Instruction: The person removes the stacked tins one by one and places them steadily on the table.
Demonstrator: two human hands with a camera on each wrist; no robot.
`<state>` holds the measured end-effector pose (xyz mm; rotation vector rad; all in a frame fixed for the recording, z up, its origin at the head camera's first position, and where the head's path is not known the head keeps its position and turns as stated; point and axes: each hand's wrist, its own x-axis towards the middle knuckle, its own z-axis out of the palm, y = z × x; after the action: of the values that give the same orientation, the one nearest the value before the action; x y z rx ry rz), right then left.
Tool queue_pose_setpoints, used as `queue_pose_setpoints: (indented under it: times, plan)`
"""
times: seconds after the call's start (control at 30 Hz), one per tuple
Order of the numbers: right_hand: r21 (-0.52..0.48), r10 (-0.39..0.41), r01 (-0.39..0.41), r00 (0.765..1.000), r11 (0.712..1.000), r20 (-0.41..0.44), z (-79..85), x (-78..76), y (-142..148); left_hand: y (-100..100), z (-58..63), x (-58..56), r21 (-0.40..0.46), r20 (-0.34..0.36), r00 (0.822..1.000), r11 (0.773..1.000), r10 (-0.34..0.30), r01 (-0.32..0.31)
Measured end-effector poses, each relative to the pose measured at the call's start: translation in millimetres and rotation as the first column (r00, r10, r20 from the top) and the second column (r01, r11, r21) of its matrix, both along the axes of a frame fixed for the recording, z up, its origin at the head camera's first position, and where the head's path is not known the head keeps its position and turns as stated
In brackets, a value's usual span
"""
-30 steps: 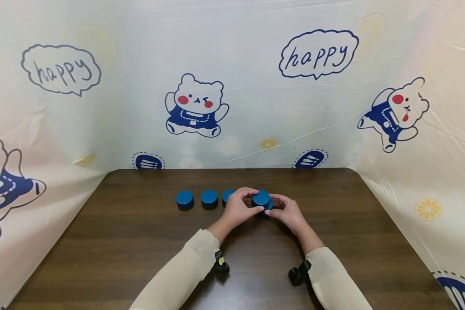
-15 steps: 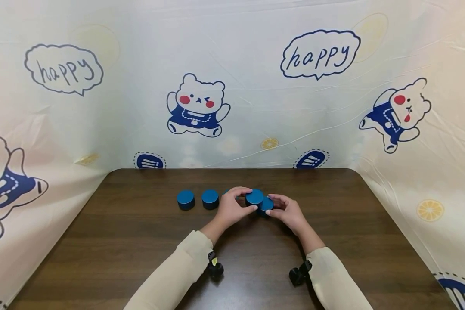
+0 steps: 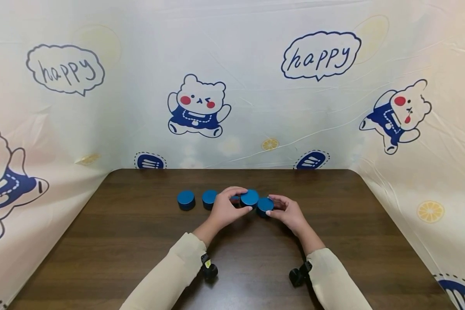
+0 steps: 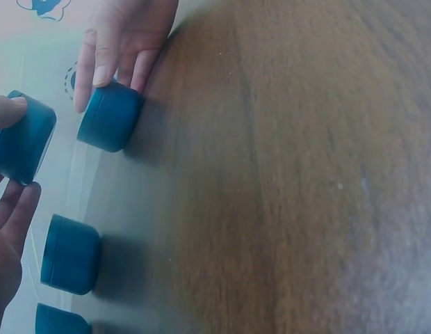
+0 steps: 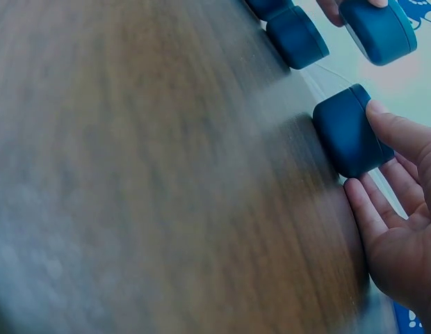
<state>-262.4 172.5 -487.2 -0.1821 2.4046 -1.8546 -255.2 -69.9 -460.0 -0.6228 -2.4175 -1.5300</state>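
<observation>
Small round blue tins with a seam near the top are in view. My left hand (image 3: 225, 210) pinches one tin (image 3: 249, 198) between thumb and fingers; in the left wrist view this raised tin (image 4: 24, 139) hangs apart from the table. Just to its right, my right hand (image 3: 290, 215) grips a lower tin (image 3: 265, 206) by its side, thumb in front and fingers behind. The right wrist view has that gripped tin (image 5: 351, 132) standing on the table. Behind my left hand a further tin (image 3: 234, 199) is mostly hidden.
Two more tins, the far left one (image 3: 186, 200) and its neighbour (image 3: 208, 199), stand in a row on the brown wooden table (image 3: 147, 249). A printed cloth (image 3: 252, 103) hangs behind the table and along its sides. Each wrist wears a small black camera (image 3: 209, 271).
My left hand has carried its tin leftward, from overlapping the right hand's tin in the head view to beside it. The right hand keeps its grip and stays in place.
</observation>
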Motion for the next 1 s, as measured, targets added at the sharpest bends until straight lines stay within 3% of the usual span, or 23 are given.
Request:
queue_pose_setpoints:
  times: [0.6, 1.0]
  plan:
    - [0.006, -0.009, 0.009, 1.0, 1.0, 0.021, 2.8, 2.8, -0.5, -21.4, 7.1, 10.1, 0.05, -0.014, 0.999, 0.997, 0.053, -0.052]
    - [0.006, 0.006, -0.006, 1.0, 1.0, 0.006, 2.3, 1.9, -0.3, -39.4, 13.9, 12.8, 0.07, 0.026, 0.993, 0.991, 0.113, -0.114]
